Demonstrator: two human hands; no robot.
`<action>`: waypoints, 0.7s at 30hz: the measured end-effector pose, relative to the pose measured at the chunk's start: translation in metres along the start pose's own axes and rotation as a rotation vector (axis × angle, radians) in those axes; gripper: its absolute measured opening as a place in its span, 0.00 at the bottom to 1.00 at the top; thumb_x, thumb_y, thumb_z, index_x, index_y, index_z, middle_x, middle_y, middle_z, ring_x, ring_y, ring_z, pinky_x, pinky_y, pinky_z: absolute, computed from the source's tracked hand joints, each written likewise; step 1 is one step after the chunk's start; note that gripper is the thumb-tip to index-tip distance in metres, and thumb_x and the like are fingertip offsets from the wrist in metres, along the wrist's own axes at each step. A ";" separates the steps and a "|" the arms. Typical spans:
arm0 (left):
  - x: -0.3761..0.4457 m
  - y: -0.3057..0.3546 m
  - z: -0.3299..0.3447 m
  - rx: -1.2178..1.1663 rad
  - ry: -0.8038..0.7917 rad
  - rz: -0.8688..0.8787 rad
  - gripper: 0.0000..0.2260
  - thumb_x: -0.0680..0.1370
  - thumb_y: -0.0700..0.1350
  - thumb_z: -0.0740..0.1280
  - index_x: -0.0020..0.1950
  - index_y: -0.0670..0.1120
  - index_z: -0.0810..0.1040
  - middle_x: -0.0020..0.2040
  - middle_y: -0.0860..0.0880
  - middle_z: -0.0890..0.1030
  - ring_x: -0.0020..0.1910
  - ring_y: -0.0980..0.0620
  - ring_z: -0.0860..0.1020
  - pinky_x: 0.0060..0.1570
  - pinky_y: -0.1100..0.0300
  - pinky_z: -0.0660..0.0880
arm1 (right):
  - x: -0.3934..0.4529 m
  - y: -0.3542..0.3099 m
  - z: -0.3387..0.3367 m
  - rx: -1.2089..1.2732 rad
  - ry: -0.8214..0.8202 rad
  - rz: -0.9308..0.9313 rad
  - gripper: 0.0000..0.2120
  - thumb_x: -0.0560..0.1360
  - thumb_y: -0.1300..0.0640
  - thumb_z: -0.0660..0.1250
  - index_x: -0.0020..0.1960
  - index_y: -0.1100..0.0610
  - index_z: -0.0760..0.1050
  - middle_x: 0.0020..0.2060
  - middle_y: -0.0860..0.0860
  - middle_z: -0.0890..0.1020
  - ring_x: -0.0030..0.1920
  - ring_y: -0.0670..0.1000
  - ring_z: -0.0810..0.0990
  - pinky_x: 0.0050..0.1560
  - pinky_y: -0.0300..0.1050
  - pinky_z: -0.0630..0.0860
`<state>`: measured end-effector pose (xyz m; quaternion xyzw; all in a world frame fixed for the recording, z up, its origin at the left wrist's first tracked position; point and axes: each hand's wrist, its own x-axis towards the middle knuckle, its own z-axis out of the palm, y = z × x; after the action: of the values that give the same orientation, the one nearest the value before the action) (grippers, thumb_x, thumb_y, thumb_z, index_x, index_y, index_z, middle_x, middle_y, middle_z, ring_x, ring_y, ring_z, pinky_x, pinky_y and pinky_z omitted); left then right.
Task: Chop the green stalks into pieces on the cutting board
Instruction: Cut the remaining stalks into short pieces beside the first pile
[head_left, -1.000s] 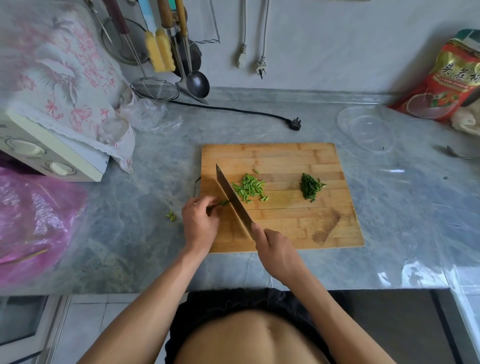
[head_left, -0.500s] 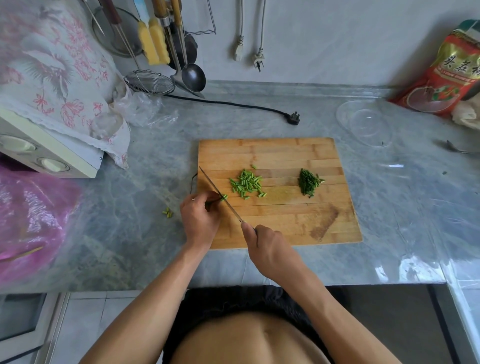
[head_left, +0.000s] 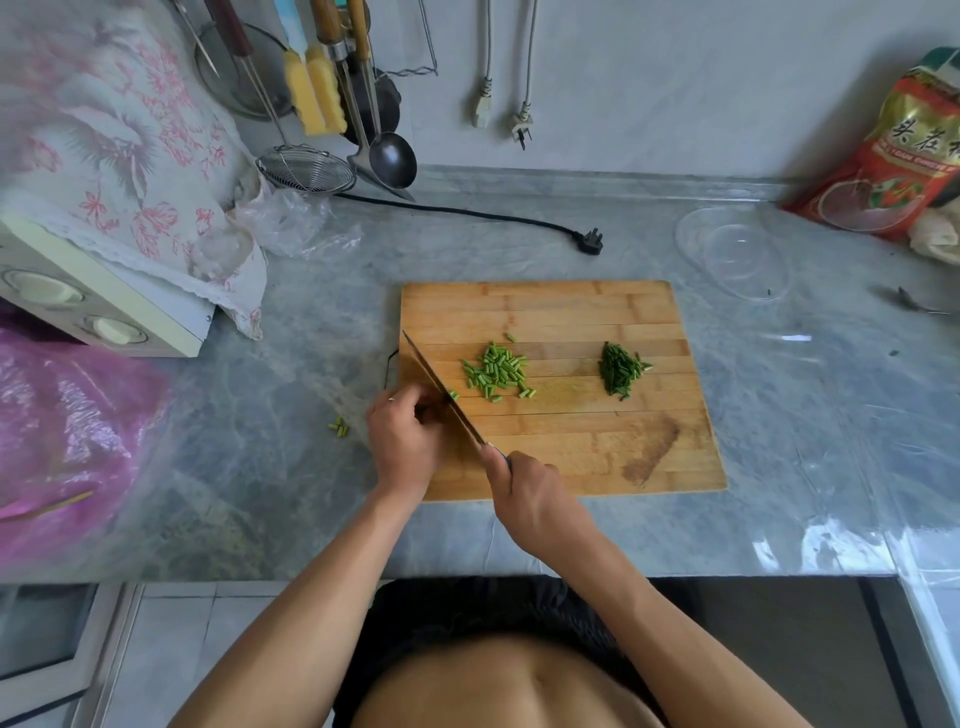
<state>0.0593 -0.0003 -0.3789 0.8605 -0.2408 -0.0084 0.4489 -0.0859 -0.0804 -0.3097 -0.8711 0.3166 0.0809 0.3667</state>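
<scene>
A wooden cutting board (head_left: 571, 306) lies on the grey marble counter. A pile of light green stalk pieces (head_left: 497, 371) sits at its middle, and a smaller dark green chopped pile (head_left: 619, 370) lies to the right. My right hand (head_left: 530, 499) grips the handle of a cleaver (head_left: 441, 391), whose blade edge rests down on the board's left part. My left hand (head_left: 405, 434) is curled just left of the blade, pinching the short remaining stalk ends (head_left: 453, 395), mostly hidden under my fingers.
A few green pieces (head_left: 338, 428) lie on the counter left of the board. A clear glass dish (head_left: 737, 254) and a red food bag (head_left: 898, 150) stand at back right. A black plug (head_left: 589, 242), hanging utensils, a cloth-covered appliance (head_left: 104, 312) and a pink bag (head_left: 67, 441) are at left.
The cleaver came down from a raised, flat-showing position to edge-on against the board beside my left fingers. My left hand stayed in place on the stalk ends.
</scene>
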 end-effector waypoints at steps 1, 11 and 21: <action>0.000 0.002 -0.001 0.001 0.007 -0.005 0.08 0.67 0.40 0.64 0.40 0.46 0.82 0.36 0.51 0.83 0.37 0.47 0.78 0.38 0.48 0.76 | -0.003 0.003 -0.002 0.021 -0.001 0.011 0.23 0.83 0.45 0.49 0.41 0.61 0.67 0.31 0.55 0.70 0.31 0.57 0.68 0.33 0.54 0.67; 0.013 0.003 -0.016 0.212 -0.203 0.059 0.10 0.71 0.34 0.70 0.47 0.47 0.85 0.42 0.50 0.85 0.42 0.49 0.82 0.41 0.57 0.77 | 0.015 -0.010 -0.009 0.321 -0.030 0.132 0.33 0.80 0.37 0.45 0.38 0.64 0.71 0.27 0.51 0.71 0.27 0.51 0.69 0.31 0.56 0.76; 0.036 0.010 -0.026 0.021 -0.314 -0.173 0.06 0.73 0.36 0.74 0.45 0.47 0.86 0.41 0.55 0.84 0.41 0.63 0.80 0.41 0.79 0.70 | 0.005 -0.008 -0.028 0.511 0.051 0.107 0.26 0.81 0.39 0.48 0.35 0.57 0.65 0.23 0.48 0.66 0.22 0.47 0.63 0.24 0.41 0.64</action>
<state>0.0926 -0.0006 -0.3484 0.8708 -0.2328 -0.1788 0.3943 -0.0796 -0.0976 -0.2870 -0.7339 0.3816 -0.0044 0.5619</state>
